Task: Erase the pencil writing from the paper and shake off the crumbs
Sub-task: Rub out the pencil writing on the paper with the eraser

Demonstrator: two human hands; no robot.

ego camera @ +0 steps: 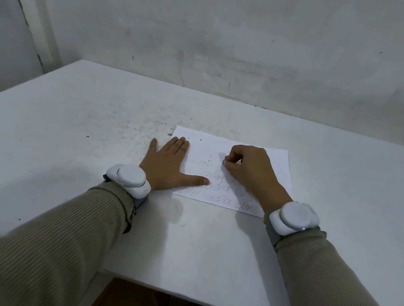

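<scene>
Left hand point(167, 164) is lying flat, fingers spread, pressing the left edge of the thin white rectangular paper point(207, 142), which is sitting mid-way across the matte, speckled table point(67, 138). Right hand point(250, 170) is curling its fingertips around a small object point(224, 162) (too small to identify), touching it to the sheet above the looping pencil writing point(215, 199).

White matte rectangular tabletop point(208, 245), scuffed and smudged, white paper sheet with pencil handwriting point(277, 161) lying flat directly under the right hand point(248, 170) pinching a small grey eraser point(224, 162), scattered dark specks point(131, 126) on bare surface left of that grip, left hand point(168, 163) flat between, overlapping the sheet's edge
</scene>
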